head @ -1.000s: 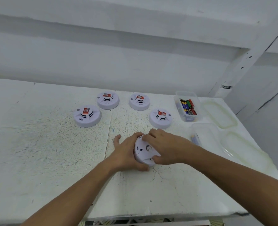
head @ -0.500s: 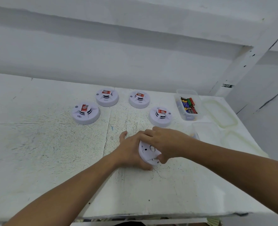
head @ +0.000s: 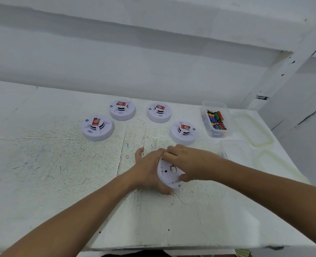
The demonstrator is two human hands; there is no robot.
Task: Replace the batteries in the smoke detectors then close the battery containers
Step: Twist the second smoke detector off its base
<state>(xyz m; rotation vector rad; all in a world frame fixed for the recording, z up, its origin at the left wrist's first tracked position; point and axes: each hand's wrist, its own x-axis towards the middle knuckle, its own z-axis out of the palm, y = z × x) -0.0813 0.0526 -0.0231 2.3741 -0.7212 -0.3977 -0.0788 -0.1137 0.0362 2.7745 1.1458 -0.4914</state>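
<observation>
**While One Grip Steadies, the Other Works on the Back Cover**

As the smoke detector (head: 165, 172) stands tilted on its edge near the front middle of the surface (head: 60, 173), the left grip (head: 149, 171) clasps its rim from behind. The right grip (head: 190, 164) curls fingers and thumb round its back face. The step seems to be work on the battery cover. To do it well, the left grip should keep the body firm while the right one turns or slides evenly, without force. Batteries lie in the clear box (head: 215, 119) at the right.

Left hand (head: 149, 170) and right hand (head: 192, 164), arms extended forward, both grip one smoke detector (head: 165, 176).
</observation>
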